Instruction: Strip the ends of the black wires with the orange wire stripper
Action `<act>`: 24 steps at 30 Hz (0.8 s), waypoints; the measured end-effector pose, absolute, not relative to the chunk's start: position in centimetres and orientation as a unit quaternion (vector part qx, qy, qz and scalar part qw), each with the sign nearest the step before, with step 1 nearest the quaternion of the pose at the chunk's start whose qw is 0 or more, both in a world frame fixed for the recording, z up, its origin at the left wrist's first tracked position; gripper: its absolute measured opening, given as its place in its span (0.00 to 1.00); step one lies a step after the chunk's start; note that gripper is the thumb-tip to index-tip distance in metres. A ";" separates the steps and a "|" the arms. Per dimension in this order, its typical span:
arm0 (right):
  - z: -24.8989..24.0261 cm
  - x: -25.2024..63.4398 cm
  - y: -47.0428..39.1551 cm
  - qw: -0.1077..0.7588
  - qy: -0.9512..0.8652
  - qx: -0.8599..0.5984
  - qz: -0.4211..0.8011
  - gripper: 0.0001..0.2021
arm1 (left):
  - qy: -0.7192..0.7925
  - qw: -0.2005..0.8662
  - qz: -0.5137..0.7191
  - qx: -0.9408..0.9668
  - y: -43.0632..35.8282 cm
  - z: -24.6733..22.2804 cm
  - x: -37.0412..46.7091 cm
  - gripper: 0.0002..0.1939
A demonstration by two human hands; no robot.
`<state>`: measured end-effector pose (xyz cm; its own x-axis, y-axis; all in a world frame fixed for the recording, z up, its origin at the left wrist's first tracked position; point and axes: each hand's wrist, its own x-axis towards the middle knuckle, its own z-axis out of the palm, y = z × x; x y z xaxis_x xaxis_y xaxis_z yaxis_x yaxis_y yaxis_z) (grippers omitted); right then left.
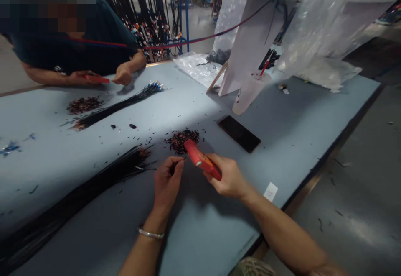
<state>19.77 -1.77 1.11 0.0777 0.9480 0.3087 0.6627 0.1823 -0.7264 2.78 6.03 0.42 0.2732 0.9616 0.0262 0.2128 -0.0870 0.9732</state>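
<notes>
My right hand [227,175] is wrapped round a red hand tool [202,159], whose front end points up and left over a pile of small dark and copper-coloured clippings [181,141]. Just left of the tool, my left hand [168,177] pinches a thin black wire [183,158], its tip close to the tool's head. A long bundle of black wires [84,192] with copper-coloured ends lies on the table to the left of my left hand. A metal bracelet circles my left wrist.
Across the blue table [300,134], a person [78,54] holds another red tool [97,79] beside a second wire bundle [115,106] and clippings pile [84,104]. A phone [239,134], a cup with a straw [251,94] and plastic bags [326,73] lie or stand right of centre.
</notes>
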 end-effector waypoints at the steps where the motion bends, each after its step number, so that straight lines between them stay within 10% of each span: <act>1: 0.8 19.5 -1.8 0.391 -0.672 -0.614 0.137 0.16 | 0.456 0.506 0.387 0.622 6.0 0.4 2.8 0.10; 24: -1.0 19.1 -0.1 0.336 -0.735 -0.589 -0.025 0.21 | 0.394 0.594 0.415 0.566 6.3 -0.9 2.6 0.12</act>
